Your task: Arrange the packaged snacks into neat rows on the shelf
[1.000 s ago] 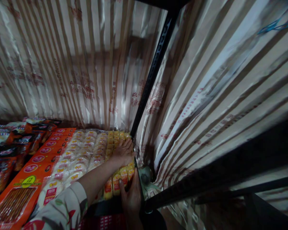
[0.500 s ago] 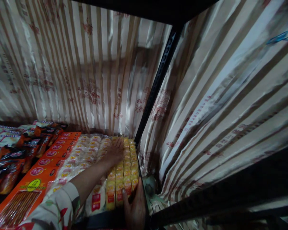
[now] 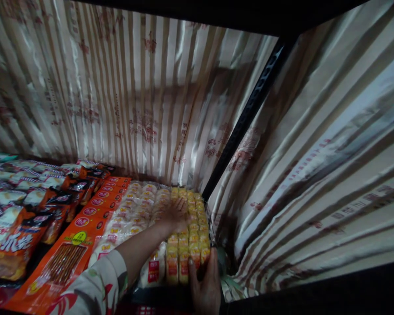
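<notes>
Yellow snack packs [image 3: 193, 225] stand in tight rows at the right end of the shelf. My left hand [image 3: 177, 214] reaches over from the left in a floral sleeve and lies flat on top of them, fingers stretched out. At their front right corner is my right hand [image 3: 206, 282], thumb against the front packs and fingers extended along the right side. White clear-wrapped packs [image 3: 136, 214] fill the rows just to the left, partly hidden by my left forearm. Neither hand is closed round a pack.
Orange bags of stick snacks [image 3: 65, 258] overlap in a row further left. Beyond them lie orange-and-black bags [image 3: 18, 245] and several white packs [image 3: 11, 194]. Striped plastic sheeting [image 3: 151, 87] hangs behind and right. A black shelf post [image 3: 243, 118] slants up from the back corner.
The view has swung left, so the shelf goods appear further right and more bags show at the left. My left hand stays on top of the yellow packs; my right hand stays at their corner.
</notes>
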Demonstrator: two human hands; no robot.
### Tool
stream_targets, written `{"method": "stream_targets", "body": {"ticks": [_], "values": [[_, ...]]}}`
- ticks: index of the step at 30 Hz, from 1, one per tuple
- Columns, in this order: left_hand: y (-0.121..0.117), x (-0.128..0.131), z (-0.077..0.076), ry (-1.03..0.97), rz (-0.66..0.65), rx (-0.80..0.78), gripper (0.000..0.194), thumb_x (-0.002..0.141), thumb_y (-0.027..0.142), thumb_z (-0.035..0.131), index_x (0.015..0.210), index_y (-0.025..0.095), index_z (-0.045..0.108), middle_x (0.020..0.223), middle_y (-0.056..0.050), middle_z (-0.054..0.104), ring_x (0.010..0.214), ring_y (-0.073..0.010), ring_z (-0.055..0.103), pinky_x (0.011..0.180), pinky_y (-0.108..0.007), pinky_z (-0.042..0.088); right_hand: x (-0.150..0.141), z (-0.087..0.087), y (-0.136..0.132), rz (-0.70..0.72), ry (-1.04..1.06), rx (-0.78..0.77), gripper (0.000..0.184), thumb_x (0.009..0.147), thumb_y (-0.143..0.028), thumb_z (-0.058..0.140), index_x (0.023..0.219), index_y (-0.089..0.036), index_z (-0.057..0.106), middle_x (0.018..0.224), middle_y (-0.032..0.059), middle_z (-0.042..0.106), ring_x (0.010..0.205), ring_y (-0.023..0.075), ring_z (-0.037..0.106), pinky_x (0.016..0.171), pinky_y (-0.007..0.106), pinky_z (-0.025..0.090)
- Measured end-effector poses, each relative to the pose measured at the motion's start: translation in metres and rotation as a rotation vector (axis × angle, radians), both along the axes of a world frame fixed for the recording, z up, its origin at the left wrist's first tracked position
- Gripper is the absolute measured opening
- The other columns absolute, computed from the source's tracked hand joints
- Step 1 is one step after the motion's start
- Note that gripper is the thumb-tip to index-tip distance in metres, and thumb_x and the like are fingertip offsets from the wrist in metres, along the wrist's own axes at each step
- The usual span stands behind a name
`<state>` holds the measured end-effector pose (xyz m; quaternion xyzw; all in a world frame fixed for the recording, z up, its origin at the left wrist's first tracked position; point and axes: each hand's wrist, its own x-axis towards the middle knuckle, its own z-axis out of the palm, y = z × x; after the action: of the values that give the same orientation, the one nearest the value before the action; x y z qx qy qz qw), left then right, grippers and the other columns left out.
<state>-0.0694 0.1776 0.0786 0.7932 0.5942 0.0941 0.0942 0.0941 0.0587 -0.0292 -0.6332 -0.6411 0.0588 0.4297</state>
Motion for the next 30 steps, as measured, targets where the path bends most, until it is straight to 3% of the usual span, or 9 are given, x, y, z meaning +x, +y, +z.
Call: {"method": "stream_targets", "body": {"ticks": [3,7,10,13,16,22,26,30], "values": [[-0.002,-0.001,0.000,-0.013,-0.014,-0.044,0.061,0.093,0.048,0.022,0.142,0.012,0.031,0.151,-0.012,0.025,0.141,-0.0242,0.015,0.113,-0.049,0.014,-0.005,0.013,-0.003,-0.008,0.024,-0.071,0.093,0.082,-0.071,0.034,0.142,0.000,0.026,0.142,0.0250,0.036,0.131,0.0362,0.036,0.105,0.051,0.033],[-0.012,-0.005,0.015,-0.039,-0.007,-0.044,0.062,0.094,0.047,0.019,0.144,0.012,0.027,0.154,-0.010,0.017,0.142,-0.0254,0.008,0.114,-0.050,0.007,-0.007,0.021,-0.004,-0.004,0.024,-0.136,0.092,0.083,-0.070,0.033,0.144,-0.002,0.022,0.143,0.0246,0.036,0.130,0.0358,0.037,0.104,0.051,0.033],[-0.039,-0.013,0.026,-0.049,-0.002,0.001,0.061,0.094,0.047,0.020,0.145,0.012,0.025,0.154,-0.009,0.015,0.142,-0.0260,0.004,0.114,-0.051,0.007,-0.007,0.022,-0.004,0.011,0.026,-0.099,0.091,0.083,-0.068,0.034,0.144,-0.002,0.021,0.144,0.0249,0.033,0.131,0.0349,0.035,0.105,0.050,0.031],[-0.084,-0.029,0.025,-0.031,-0.005,0.158,0.060,0.093,0.046,0.029,0.143,0.013,0.029,0.154,-0.010,0.016,0.142,-0.0263,0.003,0.114,-0.051,0.010,-0.007,0.024,-0.006,0.004,0.053,-0.070,0.086,0.086,-0.065,0.030,0.142,-0.001,0.026,0.144,0.0247,0.034,0.132,0.0335,0.035,0.107,0.049,0.030],[-0.135,-0.049,0.010,0.024,-0.026,0.274,0.059,0.090,0.041,0.041,0.141,0.014,0.032,0.153,-0.013,0.018,0.142,-0.0279,0.006,0.114,-0.052,0.013,-0.007,0.026,-0.008,-0.006,0.092,-0.042,0.083,0.088,-0.063,0.024,0.139,0.002,0.032,0.141,0.0253,0.038,0.131,0.0326,0.036,0.107,0.049,0.029],[-0.216,-0.085,-0.040,0.168,0.056,0.370,0.061,0.082,0.029,0.052,0.140,0.017,0.035,0.149,-0.013,0.030,0.139,-0.0303,0.020,0.110,-0.052,0.025,-0.003,0.025,-0.010,-0.024,0.171,0.026,0.078,0.088,-0.060,0.025,0.137,-0.001,0.038,0.137,0.0234,0.044,0.130,0.0311,0.038,0.106,0.049,0.030],[-0.240,-0.093,-0.063,0.226,0.084,0.413,0.065,0.080,0.028,0.051,0.141,0.016,0.032,0.148,-0.012,0.033,0.139,-0.0297,0.021,0.109,-0.052,0.027,-0.001,0.025,-0.008,0.024,0.209,0.051,0.075,0.087,-0.060,0.030,0.136,-0.003,0.040,0.136,0.0221,0.045,0.129,0.0309,0.040,0.106,0.049,0.031],[-0.244,-0.098,-0.067,0.233,0.059,0.381,0.063,0.081,0.032,0.050,0.140,0.013,0.036,0.147,-0.014,0.033,0.138,-0.0308,0.025,0.107,-0.052,0.029,-0.002,0.034,-0.018,0.035,0.145,0.151,0.065,0.091,-0.053,0.030,0.135,-0.006,0.042,0.135,0.0209,0.047,0.128,0.0298,0.042,0.104,0.051,0.033]]}}
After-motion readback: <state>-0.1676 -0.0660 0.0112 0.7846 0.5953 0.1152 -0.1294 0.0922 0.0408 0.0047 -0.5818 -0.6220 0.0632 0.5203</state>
